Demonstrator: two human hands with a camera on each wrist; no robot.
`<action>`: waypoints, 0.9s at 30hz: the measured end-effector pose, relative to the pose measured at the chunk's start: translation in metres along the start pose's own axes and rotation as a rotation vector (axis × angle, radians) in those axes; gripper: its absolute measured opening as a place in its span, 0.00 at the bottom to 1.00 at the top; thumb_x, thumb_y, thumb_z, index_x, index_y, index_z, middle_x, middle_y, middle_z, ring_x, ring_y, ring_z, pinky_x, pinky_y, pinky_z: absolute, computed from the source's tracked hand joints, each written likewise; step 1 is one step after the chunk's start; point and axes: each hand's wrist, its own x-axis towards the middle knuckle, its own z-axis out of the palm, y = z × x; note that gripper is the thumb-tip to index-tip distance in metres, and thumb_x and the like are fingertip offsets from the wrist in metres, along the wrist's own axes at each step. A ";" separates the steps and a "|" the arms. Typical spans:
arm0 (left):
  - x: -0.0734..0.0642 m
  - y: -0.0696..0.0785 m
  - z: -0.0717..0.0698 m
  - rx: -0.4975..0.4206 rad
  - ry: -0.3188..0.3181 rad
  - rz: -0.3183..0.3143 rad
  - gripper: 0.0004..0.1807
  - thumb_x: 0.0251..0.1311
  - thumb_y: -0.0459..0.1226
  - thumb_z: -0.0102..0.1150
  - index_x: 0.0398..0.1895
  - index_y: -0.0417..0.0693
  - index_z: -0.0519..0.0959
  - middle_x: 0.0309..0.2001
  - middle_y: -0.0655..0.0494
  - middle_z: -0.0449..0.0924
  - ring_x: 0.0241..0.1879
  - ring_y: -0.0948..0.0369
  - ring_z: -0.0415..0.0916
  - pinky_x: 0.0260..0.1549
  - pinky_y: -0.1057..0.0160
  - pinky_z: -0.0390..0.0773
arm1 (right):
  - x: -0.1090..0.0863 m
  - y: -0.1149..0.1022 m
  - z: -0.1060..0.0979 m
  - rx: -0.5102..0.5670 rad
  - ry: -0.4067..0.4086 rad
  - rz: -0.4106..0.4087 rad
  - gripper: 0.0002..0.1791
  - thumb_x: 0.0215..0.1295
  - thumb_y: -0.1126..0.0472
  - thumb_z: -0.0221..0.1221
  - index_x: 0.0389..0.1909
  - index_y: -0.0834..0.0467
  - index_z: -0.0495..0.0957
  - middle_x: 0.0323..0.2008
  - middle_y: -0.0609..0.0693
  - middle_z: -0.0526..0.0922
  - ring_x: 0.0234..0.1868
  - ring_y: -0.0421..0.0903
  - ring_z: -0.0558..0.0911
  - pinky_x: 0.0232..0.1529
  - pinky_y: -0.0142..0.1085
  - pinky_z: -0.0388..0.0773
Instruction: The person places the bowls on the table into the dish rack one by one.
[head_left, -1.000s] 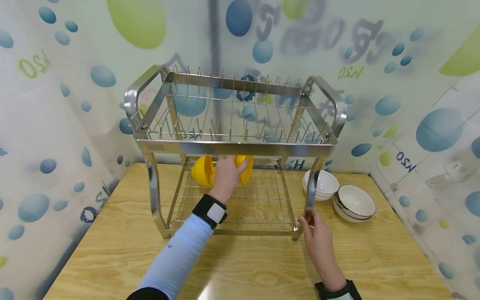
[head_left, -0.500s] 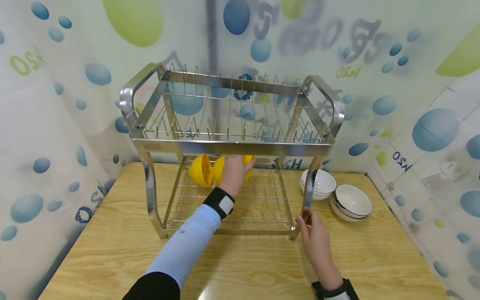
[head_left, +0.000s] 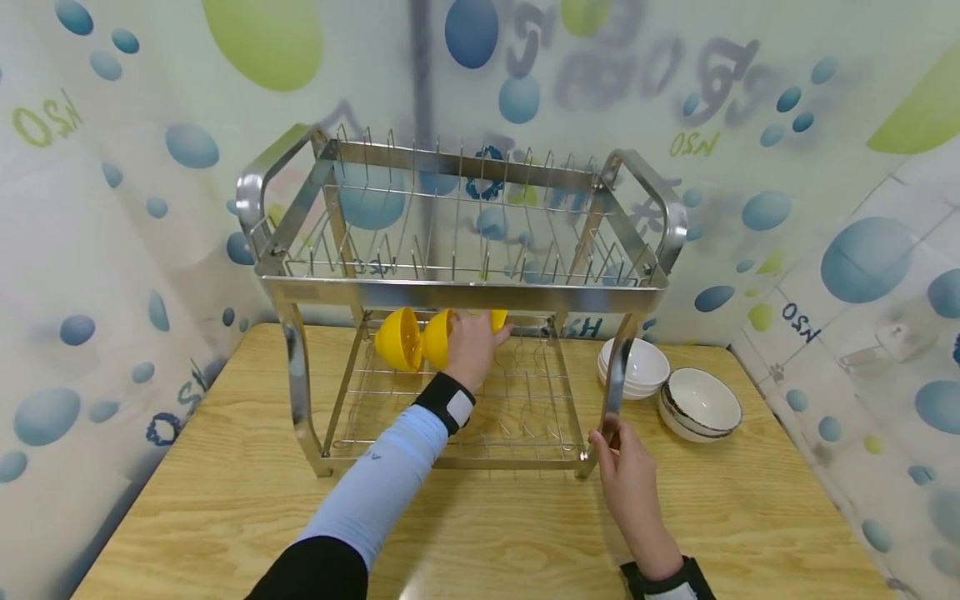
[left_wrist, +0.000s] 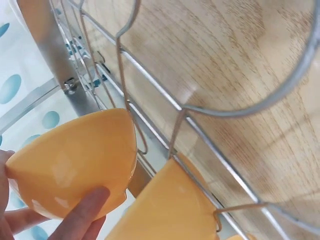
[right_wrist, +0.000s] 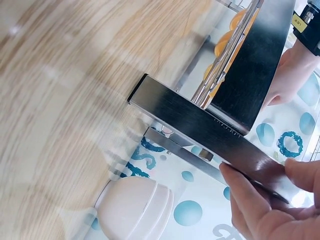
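Several yellow bowls stand on edge in the lower tier of a metal dish rack (head_left: 465, 296). The leftmost bowl (head_left: 397, 339) and the middle bowl (head_left: 437, 339) show left of my left hand (head_left: 474, 350). That hand reaches under the upper tier and holds another yellow bowl (left_wrist: 75, 160) between thumb and fingers; in the head view the hand mostly hides it. Beside it in the left wrist view, a second bowl (left_wrist: 170, 205) leans among the wires. My right hand (head_left: 630, 492) grips the rack's front right leg (right_wrist: 200, 125) near its foot.
Right of the rack, a stack of white bowls (head_left: 647, 367) stands on the wooden table (head_left: 525, 533), next to dark-rimmed bowls (head_left: 701, 400). The upper tier's wire prongs (head_left: 457, 258) rise above the left hand. A patterned curtain (head_left: 360, 67) hangs behind.
My left hand has shifted to the right, uncovering the middle yellow bowl. The right hand keeps its grip on the rack leg. The head view has shifted slightly.
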 end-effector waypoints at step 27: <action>-0.001 0.000 0.004 -0.045 -0.015 -0.078 0.30 0.66 0.55 0.47 0.49 0.34 0.74 0.38 0.35 0.75 0.21 0.53 0.80 0.18 0.66 0.79 | 0.001 -0.001 -0.001 -0.001 -0.022 0.016 0.16 0.68 0.59 0.54 0.51 0.65 0.69 0.40 0.59 0.79 0.43 0.53 0.82 0.38 0.43 0.82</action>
